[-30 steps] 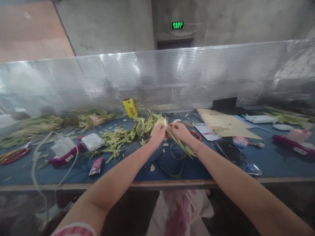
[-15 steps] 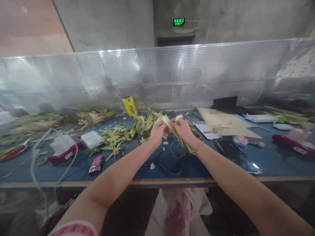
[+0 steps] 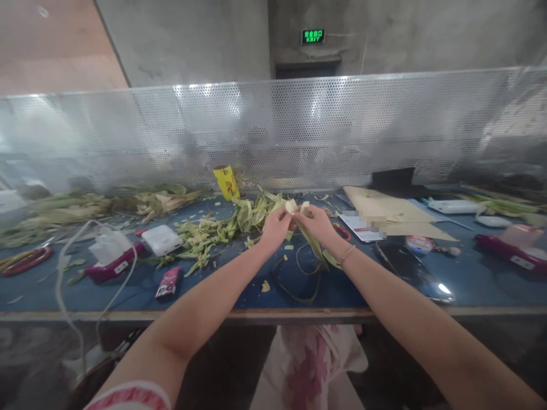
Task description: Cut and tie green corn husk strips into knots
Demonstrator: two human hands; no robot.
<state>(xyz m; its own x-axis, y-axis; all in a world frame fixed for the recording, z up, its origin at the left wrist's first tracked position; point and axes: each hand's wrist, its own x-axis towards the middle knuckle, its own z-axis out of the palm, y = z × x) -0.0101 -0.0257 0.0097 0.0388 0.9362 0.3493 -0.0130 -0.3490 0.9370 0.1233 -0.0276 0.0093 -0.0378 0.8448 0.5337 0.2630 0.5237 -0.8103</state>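
Note:
My left hand [image 3: 276, 229] and my right hand [image 3: 318, 228] meet above the middle of the table, fingers closed in a pinch. Between them is a pale, husk-like leaf strip [image 3: 291, 206]. Its pale end pokes up above the fingertips, folded over, while a greener length [image 3: 313, 242] hangs below my right hand toward the table. How the fingertips grip it is partly hidden. Just left of my hands lies a heap of curled green leaf pieces [image 3: 248, 216]. A thin loop of dark strip [image 3: 299, 297] rests on the table below.
A yellow paper cup [image 3: 226, 183] stands tilted behind the heap. Scissors [image 3: 29, 262], a white charger [image 3: 109, 247], a white box [image 3: 161, 240] and a pink packet [image 3: 167, 283] lie left. Right are a phone [image 3: 410, 270] and brown paper [image 3: 384, 205]. A perforated metal screen [image 3: 273, 125] closes the back.
The strip's pale upper end, longer and slanting between the hands before, now shows as a short folded piece above the fingers. Both hands stay in nearly the same place.

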